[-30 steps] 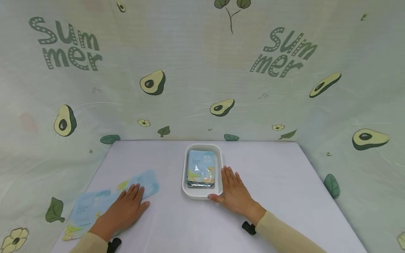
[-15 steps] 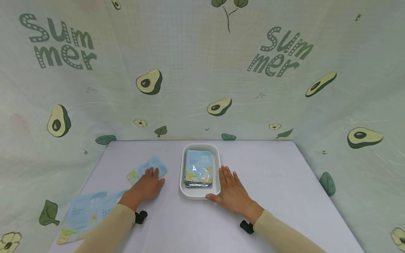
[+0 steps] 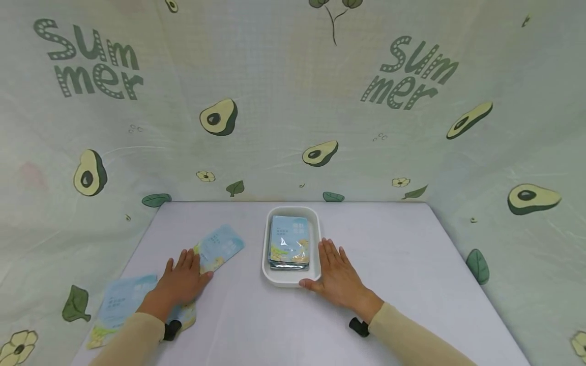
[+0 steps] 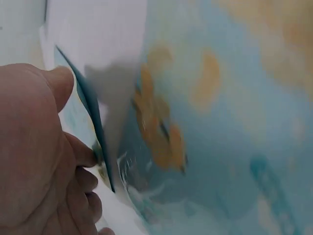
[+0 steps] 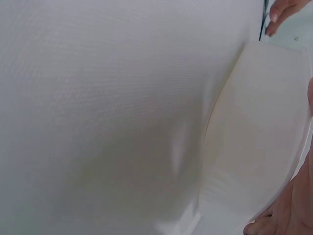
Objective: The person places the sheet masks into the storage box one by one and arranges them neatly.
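My left hand [image 3: 179, 282] lies with its fingers stretched out at the lower left edge of a light blue packet [image 3: 222, 245]. In the left wrist view, the thumb and fingertips [image 4: 61, 81] are at the face of a thin packet [image 4: 93, 112] whose edge stands off the table. Under the left wrist, partly covered, is a second packet [image 3: 186, 316]; a third packet [image 3: 121, 305] lies left of it. My right hand [image 3: 341, 277] rests along the right side of a white tray [image 3: 286, 277], thumb at its near corner. Inside the tray sits a stack of similar packets [image 3: 289, 239].
A white table [image 3: 389, 244] carries everything. Behind and at both sides hangs a pale cloth [image 3: 274, 101] printed with avocados and leaves. Black wrist cameras are strapped on, such as the right camera [image 3: 359, 327].
My left hand went forward, shifting the far packet away and toward the tray, then drew back nearer and left, leaving that packet mostly uncovered. My right hand stays at the tray.
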`<state>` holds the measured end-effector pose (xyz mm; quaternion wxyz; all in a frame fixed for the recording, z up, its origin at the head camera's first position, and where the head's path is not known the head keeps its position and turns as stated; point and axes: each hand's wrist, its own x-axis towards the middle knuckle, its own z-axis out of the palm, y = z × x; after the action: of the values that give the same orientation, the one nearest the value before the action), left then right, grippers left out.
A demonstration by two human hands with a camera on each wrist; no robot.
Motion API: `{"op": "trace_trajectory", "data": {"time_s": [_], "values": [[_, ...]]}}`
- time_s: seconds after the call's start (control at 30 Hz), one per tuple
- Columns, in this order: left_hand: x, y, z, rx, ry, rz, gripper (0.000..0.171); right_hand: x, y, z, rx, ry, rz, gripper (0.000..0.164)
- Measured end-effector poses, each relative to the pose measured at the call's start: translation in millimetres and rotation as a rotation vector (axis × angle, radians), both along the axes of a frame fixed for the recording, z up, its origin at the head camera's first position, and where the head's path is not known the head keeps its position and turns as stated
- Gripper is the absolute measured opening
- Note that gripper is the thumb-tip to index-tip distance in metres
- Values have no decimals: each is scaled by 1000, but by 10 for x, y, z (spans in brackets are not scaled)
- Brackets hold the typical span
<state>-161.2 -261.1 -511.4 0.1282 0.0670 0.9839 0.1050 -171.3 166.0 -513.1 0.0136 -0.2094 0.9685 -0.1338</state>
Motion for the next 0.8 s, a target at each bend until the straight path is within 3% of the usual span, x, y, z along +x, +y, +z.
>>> {"op": "trace_trajectory", "data": {"time_s": [0.37, 0.53, 0.67, 0.8], "values": [[181, 561, -106, 18, 35, -104, 79, -1, -2, -19, 13, 6, -5, 119], [180, 602, -152, 60, 18, -127, 76, -4, -2, -30, 18, 12, 1, 118], [51, 498, -66, 58, 63, -146, 62, -2, 0, -32, 18, 16, 3, 118], [-197, 350, -7, 12, 227, -165, 52, -3, -9, -33, 14, 22, 7, 118]]}}
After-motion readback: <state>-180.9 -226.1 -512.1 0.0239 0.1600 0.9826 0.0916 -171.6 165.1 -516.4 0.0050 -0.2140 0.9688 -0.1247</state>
